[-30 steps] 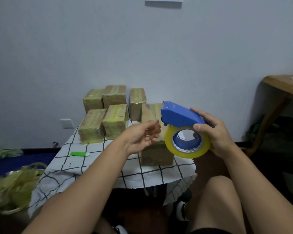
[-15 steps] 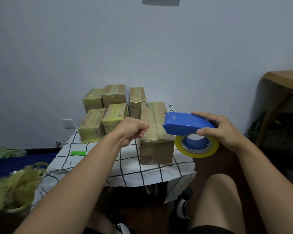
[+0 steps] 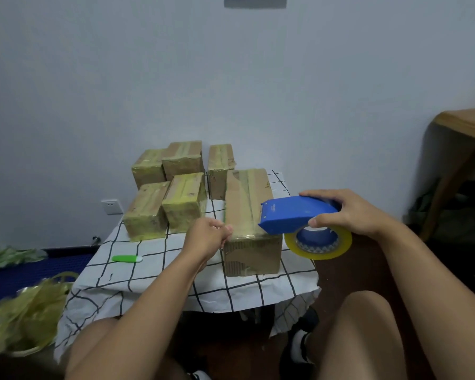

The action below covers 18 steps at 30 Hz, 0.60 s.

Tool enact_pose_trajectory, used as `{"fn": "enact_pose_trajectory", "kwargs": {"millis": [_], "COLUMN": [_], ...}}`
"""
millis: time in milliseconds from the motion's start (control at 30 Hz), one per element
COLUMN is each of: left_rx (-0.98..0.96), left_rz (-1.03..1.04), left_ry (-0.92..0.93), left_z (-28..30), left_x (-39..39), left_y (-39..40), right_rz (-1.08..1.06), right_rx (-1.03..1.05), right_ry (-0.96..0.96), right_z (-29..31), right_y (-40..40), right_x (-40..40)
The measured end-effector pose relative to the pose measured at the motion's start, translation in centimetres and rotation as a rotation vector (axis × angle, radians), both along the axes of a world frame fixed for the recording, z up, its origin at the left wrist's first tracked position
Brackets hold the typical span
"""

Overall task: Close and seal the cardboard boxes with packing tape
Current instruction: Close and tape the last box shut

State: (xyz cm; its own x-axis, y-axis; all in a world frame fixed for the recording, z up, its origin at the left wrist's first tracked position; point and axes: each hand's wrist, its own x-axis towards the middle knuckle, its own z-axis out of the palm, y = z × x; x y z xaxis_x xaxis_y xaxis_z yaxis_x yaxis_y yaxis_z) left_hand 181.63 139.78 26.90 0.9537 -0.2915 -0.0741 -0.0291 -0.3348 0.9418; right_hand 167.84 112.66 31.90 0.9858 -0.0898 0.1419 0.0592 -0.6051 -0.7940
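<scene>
1. Cardboard boxes sat on a small table covered with a white cloth checked in black lines [image 3: 154, 272]; at the far left of the scene, a heap of crumpled yellowish used tape [image 3: 25, 314] lay beside the table, low in the view.
2. A small green plastic cutter [image 3: 126, 258] rested on the cloth, apart from the boxes.
3. Five smaller brown cardboard boxes wrapped in yellowish tape [image 3: 176, 187] stood grouped at the table's back left, near the pale wall.
4. The person's left hand [image 3: 206, 238] reached to the near left top edge of a long brown cardboard box [image 3: 247, 204], its fingers curled and pinching the free end of a clear yellowish tape strip [image 3: 244, 231] against the box's front edge.
5. That long box lay at the table's near right, lengthwise away from the person, with tape already running down its top seam.
6. The right hand [image 3: 348, 215] gripped a blue plastic tape dispenser [image 3: 294, 216], fingers wrapped over its top and thumb beneath, the nose touching or just over the box's near right corner.
7. A yellow roll of packing tape [image 3: 318, 244] hung in the dispenser just beside the box's right side.
8. A wooden table [image 3: 464, 124] stood at the far right.
</scene>
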Motion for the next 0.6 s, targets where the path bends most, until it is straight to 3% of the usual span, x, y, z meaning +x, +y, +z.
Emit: {"fn": "enact_pose_trajectory", "kwargs": {"millis": [333, 600], "left_rx": [-0.100, -0.060], "left_rz": [-0.020, -0.008], "left_ry": [0.094, 0.162], "left_z": [-0.5, -0.9], "left_x": [0.3, 0.9], "left_y": [0.7, 0.9], "right_rz": [0.012, 0.014], "right_rx": [-0.083, -0.104], "right_ry": [0.031, 0.060], "right_z": [0.2, 0.3], "right_y": [0.7, 1.3], "right_x": [0.7, 1.3]}}
